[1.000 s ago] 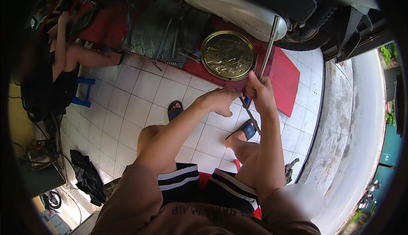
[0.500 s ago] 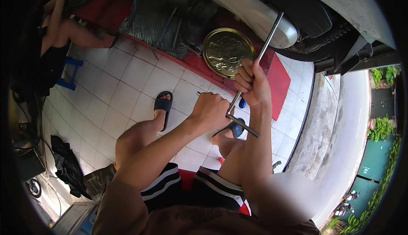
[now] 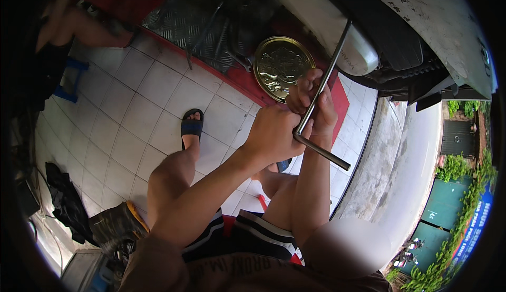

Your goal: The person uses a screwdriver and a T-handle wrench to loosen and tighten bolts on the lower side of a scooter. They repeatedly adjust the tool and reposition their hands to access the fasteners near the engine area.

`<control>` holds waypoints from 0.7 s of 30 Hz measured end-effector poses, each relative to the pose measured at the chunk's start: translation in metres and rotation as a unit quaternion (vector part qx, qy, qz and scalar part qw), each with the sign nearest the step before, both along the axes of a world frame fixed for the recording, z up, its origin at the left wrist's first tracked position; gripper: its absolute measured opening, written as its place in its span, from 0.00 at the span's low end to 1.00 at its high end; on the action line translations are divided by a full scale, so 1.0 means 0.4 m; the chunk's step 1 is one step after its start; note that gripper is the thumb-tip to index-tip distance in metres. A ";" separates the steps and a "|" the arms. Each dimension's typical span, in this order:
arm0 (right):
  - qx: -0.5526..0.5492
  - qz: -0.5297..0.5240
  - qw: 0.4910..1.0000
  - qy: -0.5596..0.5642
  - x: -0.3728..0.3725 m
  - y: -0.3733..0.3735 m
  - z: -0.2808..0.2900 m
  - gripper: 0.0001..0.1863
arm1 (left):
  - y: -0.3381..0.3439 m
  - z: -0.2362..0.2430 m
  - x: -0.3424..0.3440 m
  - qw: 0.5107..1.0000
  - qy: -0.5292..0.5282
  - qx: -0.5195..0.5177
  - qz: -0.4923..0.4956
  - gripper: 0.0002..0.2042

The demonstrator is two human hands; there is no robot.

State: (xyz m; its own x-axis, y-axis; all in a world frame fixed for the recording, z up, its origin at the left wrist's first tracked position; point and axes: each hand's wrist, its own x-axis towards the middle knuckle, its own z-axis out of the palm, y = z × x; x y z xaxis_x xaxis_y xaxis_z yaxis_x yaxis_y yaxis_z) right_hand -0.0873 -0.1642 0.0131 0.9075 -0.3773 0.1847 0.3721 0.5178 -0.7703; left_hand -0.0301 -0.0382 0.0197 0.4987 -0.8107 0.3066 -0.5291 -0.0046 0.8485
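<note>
A long L-shaped metal wrench (image 3: 330, 64) slants up across the centre, its short arm angled toward the lower right. My left hand (image 3: 266, 136) is closed in a fist at the bend, knuckles up, hiding part of the tool. My right hand (image 3: 316, 107) is just above it, fingers loosely curled and thumb along the long bar, gripping it. Beyond my hands, a round gold embossed tray (image 3: 275, 62) lies on the red platform (image 3: 176, 46), partly behind the right fingers.
A motorbike (image 3: 390, 54) overhangs at the top right. Another person (image 3: 79, 28) sits at the left by a blue stool (image 3: 71, 81). My feet in sandals are on white floor tiles (image 3: 126, 112). A black cloth (image 3: 66, 202) lies lower left; a street (image 3: 400, 160) is at the right.
My left hand has moved in to the wrench's bend, closer to my right hand, whose fingers look looser. The short arm now sticks out farther right. The whole view has shifted.
</note>
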 end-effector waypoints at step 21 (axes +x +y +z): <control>-0.011 -0.044 0.999 -0.020 -0.018 0.026 0.019 0.20 | 0.033 0.152 0.039 0.991 0.090 0.038 -0.093 0.15</control>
State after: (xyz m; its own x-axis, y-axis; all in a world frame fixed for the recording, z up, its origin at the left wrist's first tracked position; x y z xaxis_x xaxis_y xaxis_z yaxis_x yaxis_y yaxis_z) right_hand -0.0944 -0.1538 0.0209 0.8622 -0.4515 0.2295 0.4468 0.4648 -0.7644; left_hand -0.0144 -0.0249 0.0806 0.3800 -0.9108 0.1615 -0.3670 0.0118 0.9301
